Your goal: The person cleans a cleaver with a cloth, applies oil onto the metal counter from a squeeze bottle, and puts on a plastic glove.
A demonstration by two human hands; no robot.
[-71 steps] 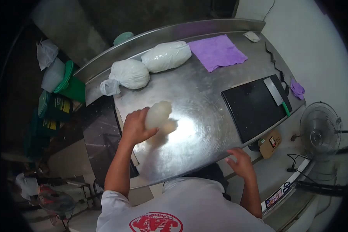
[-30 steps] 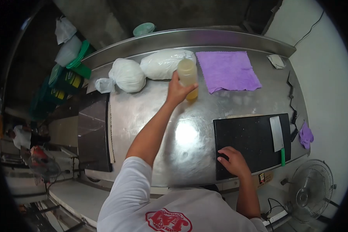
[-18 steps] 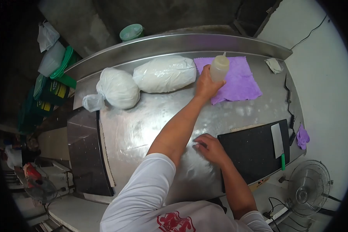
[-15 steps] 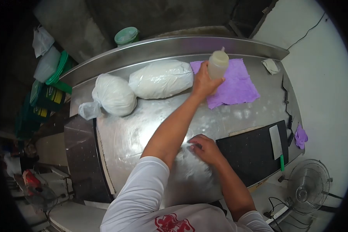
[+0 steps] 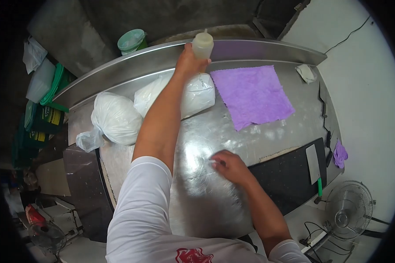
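My left hand (image 5: 189,62) grips a translucent squeeze bottle (image 5: 202,45) with a pointed nozzle, upright over the back of the steel table. Below that hand a long white plastic-wrapped bundle (image 5: 199,97) is partly covered by my left forearm. A rounder white bag (image 5: 114,117) with a knotted end lies to its left. The purple cloth (image 5: 254,96) is spread flat to the right of the bundle. Over the middle of the table is my right hand (image 5: 229,165), its fingers curled; whether they hold anything small is hard to make out.
The steel table (image 5: 206,140) has a raised back edge. At the right, a cleaver (image 5: 312,164) with a green handle (image 5: 320,187) lies on a black board (image 5: 281,179). A crumpled purple cloth (image 5: 340,154), a white cloth (image 5: 306,73) and a fan (image 5: 349,210) are also there.
My left hand has carried the bottle from over the purple cloth leftward to the table's back edge. My right hand has moved from beside the black board to the table's middle.
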